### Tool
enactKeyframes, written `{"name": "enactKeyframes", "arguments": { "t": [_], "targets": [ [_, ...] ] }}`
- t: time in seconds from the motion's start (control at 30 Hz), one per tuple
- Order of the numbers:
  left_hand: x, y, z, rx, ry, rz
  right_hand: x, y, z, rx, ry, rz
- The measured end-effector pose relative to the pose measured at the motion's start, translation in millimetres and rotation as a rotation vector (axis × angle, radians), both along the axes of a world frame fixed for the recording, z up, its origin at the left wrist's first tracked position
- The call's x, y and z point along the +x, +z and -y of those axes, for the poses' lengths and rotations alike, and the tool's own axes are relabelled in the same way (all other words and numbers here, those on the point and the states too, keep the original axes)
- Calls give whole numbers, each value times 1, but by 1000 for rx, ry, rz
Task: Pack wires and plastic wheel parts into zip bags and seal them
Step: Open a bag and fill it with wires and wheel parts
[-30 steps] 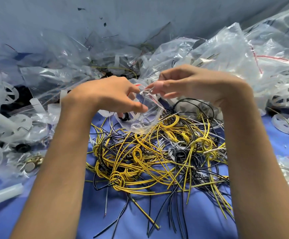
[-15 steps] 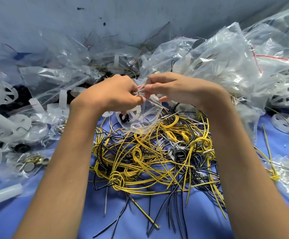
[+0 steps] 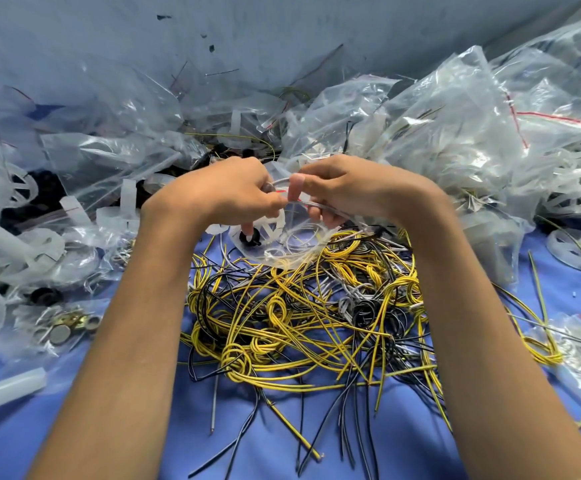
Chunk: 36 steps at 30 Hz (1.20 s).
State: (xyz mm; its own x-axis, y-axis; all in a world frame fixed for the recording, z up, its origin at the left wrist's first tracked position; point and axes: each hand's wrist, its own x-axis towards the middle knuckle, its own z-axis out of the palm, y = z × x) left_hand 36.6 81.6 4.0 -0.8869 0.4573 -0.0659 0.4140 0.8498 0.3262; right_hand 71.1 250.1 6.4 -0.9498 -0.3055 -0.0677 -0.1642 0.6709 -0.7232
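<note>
Both hands, left (image 3: 233,195) and right (image 3: 344,192), pinch a small zip bag (image 3: 282,244) above tangled wires (image 3: 299,323); filled bags (image 3: 455,133) crowd the blue bench's (image 3: 403,445) far edge.

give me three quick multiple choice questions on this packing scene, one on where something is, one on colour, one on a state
1. Where is the zip bag being held?
A over the wire pile
B at the far left edge
C at the bottom edge

2. Main colour of the loose wires?
A red
B yellow
C green

3. Which hands pinch the bag's top?
A only the left
B only the right
C both

Answers: 1 A, it hangs over the tangle's far side. 2 B, most strands are yellow, with some black. 3 C, the left hand and right hand both pinch its top edge.
</note>
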Motion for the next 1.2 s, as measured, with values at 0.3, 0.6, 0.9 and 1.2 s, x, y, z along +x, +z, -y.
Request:
{"name": "enactKeyframes", "arguments": {
  "t": [0.3,0.6,0.9,1.2],
  "targets": [
    [-7,-4,7,18,104,-112,-1,8,-11,151,-63,-207],
    [-6,-1,10,18,7,-251,-2,1,-8,179,-145,-214],
    [-5,-2,0,120,71,-351,-4,1,11,46,-186,-34],
    [1,0,-5,243,92,-363,-15,-12,16,145,-415,-204]
  ]
}}
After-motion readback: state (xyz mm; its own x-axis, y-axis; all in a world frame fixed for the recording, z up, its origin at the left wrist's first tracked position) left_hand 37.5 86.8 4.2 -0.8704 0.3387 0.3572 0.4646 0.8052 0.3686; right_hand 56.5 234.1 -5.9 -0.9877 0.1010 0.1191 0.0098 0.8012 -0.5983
